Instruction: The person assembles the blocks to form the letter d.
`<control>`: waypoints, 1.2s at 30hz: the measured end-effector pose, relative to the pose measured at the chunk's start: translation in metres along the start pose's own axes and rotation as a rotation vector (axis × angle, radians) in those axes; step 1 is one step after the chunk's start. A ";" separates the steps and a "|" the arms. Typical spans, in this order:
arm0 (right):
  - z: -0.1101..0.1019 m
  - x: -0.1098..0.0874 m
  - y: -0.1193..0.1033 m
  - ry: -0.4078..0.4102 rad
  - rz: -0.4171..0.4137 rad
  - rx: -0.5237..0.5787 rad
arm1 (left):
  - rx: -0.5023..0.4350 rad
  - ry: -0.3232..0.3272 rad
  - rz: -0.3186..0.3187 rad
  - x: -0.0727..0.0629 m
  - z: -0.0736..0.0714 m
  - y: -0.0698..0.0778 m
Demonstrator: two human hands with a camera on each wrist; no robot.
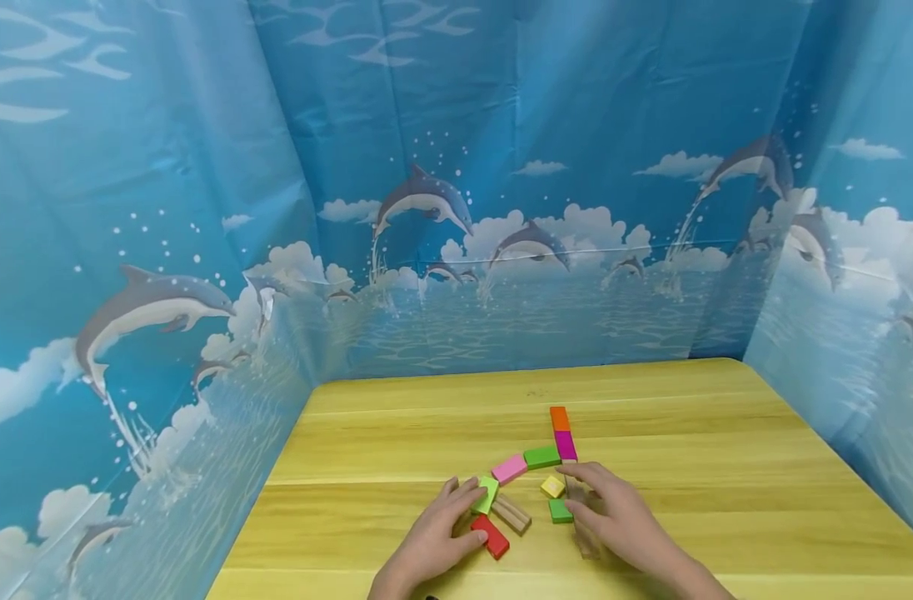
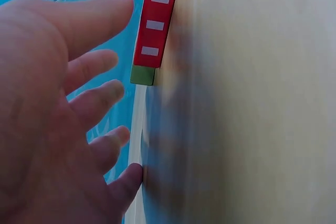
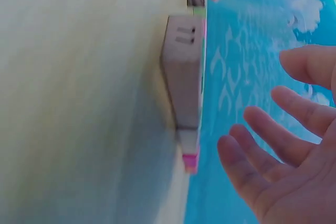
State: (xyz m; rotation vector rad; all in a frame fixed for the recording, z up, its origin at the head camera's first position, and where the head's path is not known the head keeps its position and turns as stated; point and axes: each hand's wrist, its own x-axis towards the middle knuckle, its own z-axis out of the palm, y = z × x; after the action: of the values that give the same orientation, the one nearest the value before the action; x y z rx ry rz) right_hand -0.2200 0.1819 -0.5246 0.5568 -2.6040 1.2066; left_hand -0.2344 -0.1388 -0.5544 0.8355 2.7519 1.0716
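Blue dolphin-print curtain (image 1: 456,100) is hanging behind yellow wood-grain table (image 1: 689,450); my left hand (image 1: 436,537) is sitting by red rectangular block (image 1: 492,540), right hand (image 1: 620,521) by brown wooden block (image 3: 182,85), fingers (image 3: 281,137) spread, gripping nothing.

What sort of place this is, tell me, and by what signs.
Perhaps a curtained-off play or filming corner: a dolphin-print curtain hangs behind and on both sides of a wood-grain table, where small coloured blocks lie.
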 end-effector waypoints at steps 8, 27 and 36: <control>0.010 0.021 -0.018 -0.160 -0.034 0.041 | 0.013 -0.013 -0.012 0.001 0.001 0.005; 0.051 0.045 -0.029 -0.213 -0.060 0.081 | -0.006 -0.036 -0.019 -0.002 0.002 0.001; 0.059 0.046 -0.030 -0.228 -0.026 0.024 | 0.004 -0.030 -0.012 -0.001 0.000 0.003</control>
State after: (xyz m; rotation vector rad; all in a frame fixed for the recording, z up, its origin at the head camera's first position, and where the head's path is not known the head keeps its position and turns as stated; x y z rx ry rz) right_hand -0.2510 0.1071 -0.5258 0.7725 -2.7609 1.2341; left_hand -0.2320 -0.1377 -0.5533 0.8273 2.7318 1.0437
